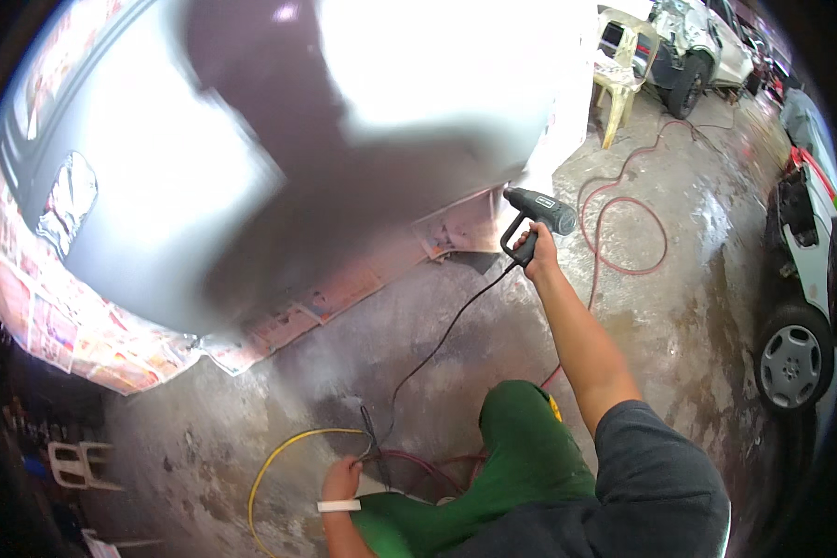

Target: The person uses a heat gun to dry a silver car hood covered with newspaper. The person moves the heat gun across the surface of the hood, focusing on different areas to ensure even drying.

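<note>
My right hand (541,249) is wrapped round the handle of a dark heat gun (544,211), arm stretched forward. Its nozzle points left, close to the lower edge of a large grey car body panel (372,200). A black cord (446,333) runs from the handle down to the floor. Printed masking paper (335,299) lines the panel's bottom edge. By my bent green-trousered knee, my left hand (342,479) has its fingers closed, next to a dark cable and a yellow hose (279,451). What those fingers hold, if anything, is too small to make out.
A red hose (628,200) loops over the stained concrete floor (679,307) at right. Beyond it stand a plastic chair (623,70), a damaged white car (702,46) and, nearer, another car's wheel (792,358). White plastic chairs (70,465) lie at the lower left.
</note>
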A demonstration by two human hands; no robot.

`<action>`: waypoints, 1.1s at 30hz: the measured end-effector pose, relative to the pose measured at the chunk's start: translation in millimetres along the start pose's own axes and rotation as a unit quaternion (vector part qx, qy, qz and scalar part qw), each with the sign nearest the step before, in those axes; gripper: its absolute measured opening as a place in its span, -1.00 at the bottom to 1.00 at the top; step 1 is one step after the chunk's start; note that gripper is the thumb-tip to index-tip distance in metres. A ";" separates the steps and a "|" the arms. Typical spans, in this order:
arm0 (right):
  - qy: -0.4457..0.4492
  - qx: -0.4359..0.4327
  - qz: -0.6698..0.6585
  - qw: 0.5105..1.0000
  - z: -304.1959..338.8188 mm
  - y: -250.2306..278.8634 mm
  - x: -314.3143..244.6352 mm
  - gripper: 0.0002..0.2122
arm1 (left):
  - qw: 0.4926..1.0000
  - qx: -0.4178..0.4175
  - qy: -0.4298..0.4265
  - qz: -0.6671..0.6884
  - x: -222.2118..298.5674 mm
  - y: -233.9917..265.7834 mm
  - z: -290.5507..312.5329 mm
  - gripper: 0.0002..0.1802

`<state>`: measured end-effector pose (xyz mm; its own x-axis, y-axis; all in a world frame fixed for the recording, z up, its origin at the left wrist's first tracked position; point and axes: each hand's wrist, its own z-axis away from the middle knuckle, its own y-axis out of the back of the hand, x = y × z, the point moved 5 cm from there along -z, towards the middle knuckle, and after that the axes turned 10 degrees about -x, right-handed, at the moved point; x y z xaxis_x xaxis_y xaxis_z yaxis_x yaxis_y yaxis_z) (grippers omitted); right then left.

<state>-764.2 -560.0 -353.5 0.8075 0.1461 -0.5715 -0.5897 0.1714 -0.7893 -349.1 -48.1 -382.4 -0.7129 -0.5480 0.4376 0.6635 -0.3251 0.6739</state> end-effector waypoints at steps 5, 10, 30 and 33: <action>0.024 0.044 0.021 0.999 -3.1 -44.8 -110.5 -0.88 | 0.998 0.042 0.028 -0.037 -17.2 18.3 86.5 -0.70; 0.033 0.030 0.052 0.998 29.7 -124.4 -192.1 -0.91 | 0.998 0.027 0.042 -0.045 0.5 48.5 168.0 -0.64; 0.048 -0.010 0.160 0.986 127.1 -343.8 -471.3 -0.80 | 1.000 -0.020 0.009 -0.019 260.0 179.7 264.1 -0.55; 0.054 -0.018 0.167 0.984 123.5 -362.2 -497.7 -0.78 | 0.999 -0.033 -0.006 -0.012 286.3 180.0 254.7 -0.55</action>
<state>-954.6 -574.4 244.6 0.5677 0.0835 -0.8190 -0.8226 0.0971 -0.5603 -491.6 -67.2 15.8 -0.7311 -0.5307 0.4289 0.6593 -0.3876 0.6443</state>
